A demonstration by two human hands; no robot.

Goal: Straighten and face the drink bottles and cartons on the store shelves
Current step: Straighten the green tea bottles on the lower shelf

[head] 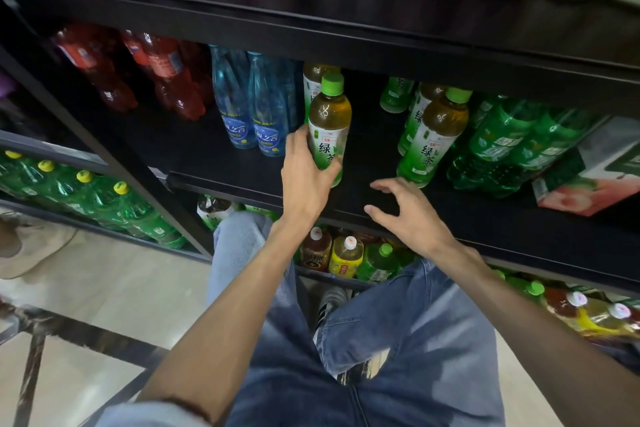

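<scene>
Gripping the tea bottle (pixel 329 128) around its lower label, the left hand (pixel 306 177) had its fingers and thumb curled round the body. The bottle stood upright near the front edge of the black shelf (pixel 485 218), cap up and label facing outward. A second tea bottle (pixel 433 139) stood to the right of the held bottle, tilted slightly, apart from it. Between the two, just below and right of the held bottle, the right hand (pixel 405 215) hovered over the shelf edge with fingers spread and loosely bent, holding nothing. Left of the held bottle stood two blue bottles (pixel 249 111), and farther left, red bottles (pixel 145 69). Right of the second tea bottle were green bottles (pixel 512 149), then a carton (pixel 595 177) leaning at the shelf's far right end.
</scene>
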